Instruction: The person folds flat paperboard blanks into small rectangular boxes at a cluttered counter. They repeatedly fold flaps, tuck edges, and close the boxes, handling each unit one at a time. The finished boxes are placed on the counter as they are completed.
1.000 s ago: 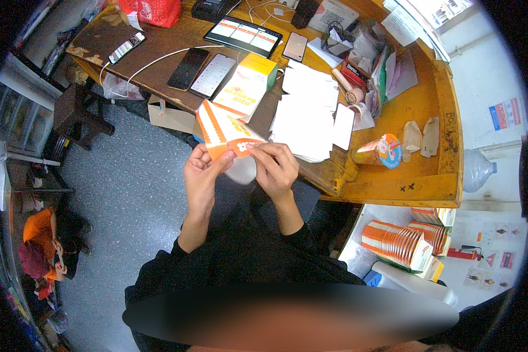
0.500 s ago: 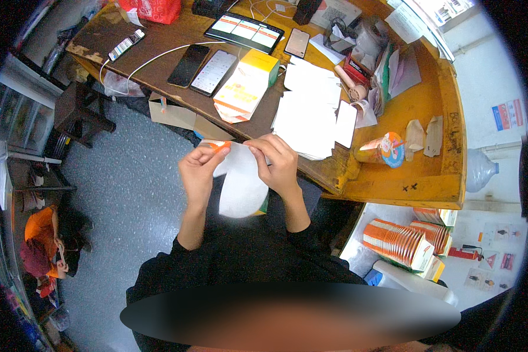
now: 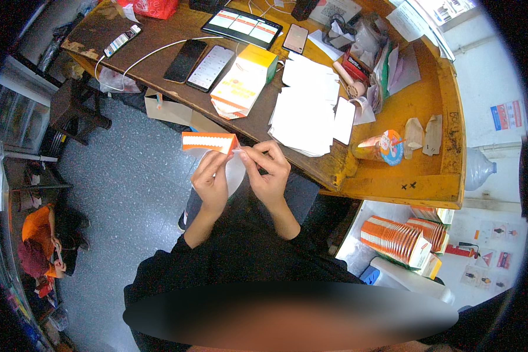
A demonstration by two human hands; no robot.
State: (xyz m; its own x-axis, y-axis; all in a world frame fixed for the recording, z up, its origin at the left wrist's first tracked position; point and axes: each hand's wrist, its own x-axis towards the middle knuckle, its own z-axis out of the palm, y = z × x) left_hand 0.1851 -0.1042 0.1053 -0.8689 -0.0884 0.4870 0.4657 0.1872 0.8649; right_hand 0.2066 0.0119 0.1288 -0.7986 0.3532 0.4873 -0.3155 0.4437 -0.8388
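Note:
Between my hands, in front of the desk edge, is a thin card food carton point(image 3: 208, 141), partly folded, with an orange and white printed side facing up. Its plain white part point(image 3: 236, 176) hangs down behind my fingers. My left hand point(image 3: 212, 185) is closed, with fingers and thumb gripping the carton's lower edge. The fingertips of my right hand point(image 3: 268, 171) pinch a corner of the same carton, close beside the left fingertips. The fold inside that pinch is hidden.
The wooden desk point(image 3: 152, 56) carries a pile of white card sheets point(image 3: 302, 117), a stack of printed cartons point(image 3: 244, 82), phones point(image 3: 208, 68), a tablet point(image 3: 242, 27) and a lidded cup point(image 3: 387, 146). Nested cartons point(image 3: 393, 239) lie at right. A person in orange point(image 3: 39, 232) is far left.
The carton has turned, so its orange printed side shows above my left hand and less white hangs below. My left hand has shifted slightly right and down, closer to my right hand.

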